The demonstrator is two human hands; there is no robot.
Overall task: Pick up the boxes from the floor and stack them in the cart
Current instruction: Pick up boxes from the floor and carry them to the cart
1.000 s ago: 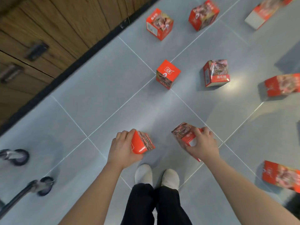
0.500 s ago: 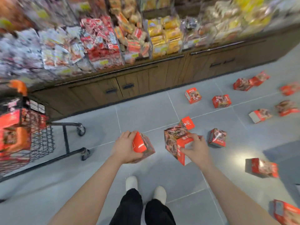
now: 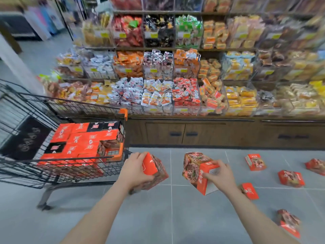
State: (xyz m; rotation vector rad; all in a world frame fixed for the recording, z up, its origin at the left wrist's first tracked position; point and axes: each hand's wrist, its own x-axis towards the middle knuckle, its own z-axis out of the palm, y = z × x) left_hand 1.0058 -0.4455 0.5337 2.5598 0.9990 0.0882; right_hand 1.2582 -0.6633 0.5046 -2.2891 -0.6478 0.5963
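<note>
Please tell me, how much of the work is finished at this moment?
Done: many red boxes already sit stacked in the cart. In hand: the left hand and the right hand each grip one box, held beside the cart. Left: at least five boxes still lie on the floor.

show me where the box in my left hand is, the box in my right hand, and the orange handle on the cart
Box in the left hand (image 3: 151, 166): head view, on its plain orange face.
Box in the right hand (image 3: 202, 176): head view, on its orange side with lettering.
Orange cart handle (image 3: 124, 113): head view, on the corner piece atop the cart's rim.
</note>
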